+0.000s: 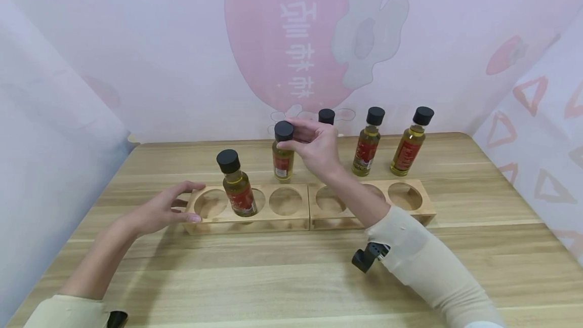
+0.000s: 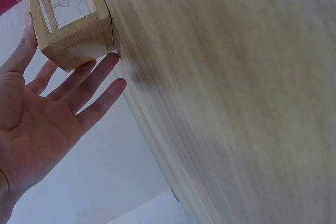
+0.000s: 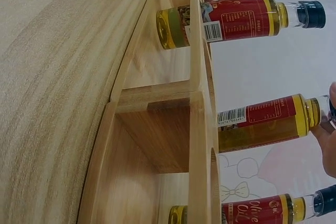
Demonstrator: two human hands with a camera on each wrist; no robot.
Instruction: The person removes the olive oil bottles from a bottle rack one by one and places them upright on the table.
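Note:
My left hand (image 1: 161,211) holds the left end of a wooden bottle rack (image 1: 304,191), thumb at its front corner and fingers at the end and back. In the left wrist view the fingers touch the rack's end wall (image 2: 79,45). A red-labelled olive oil bottle (image 1: 240,194) stands, slightly tilted, in that rack's middle hole. Behind the rack, my right hand (image 1: 319,151) pinches the black cap of another olive oil bottle (image 1: 282,163) between thumb and fingers. In the right wrist view this bottle (image 3: 262,121) shows behind the rack's top board, which hides its base.
A second three-hole rack (image 1: 423,210) adjoins the first, end to end. Behind it stand two upright bottles (image 1: 366,151) (image 1: 408,150) and one bottle (image 1: 326,115) mostly hidden by my right hand. A printed curtain (image 1: 182,65) hangs behind the wooden table (image 1: 255,282).

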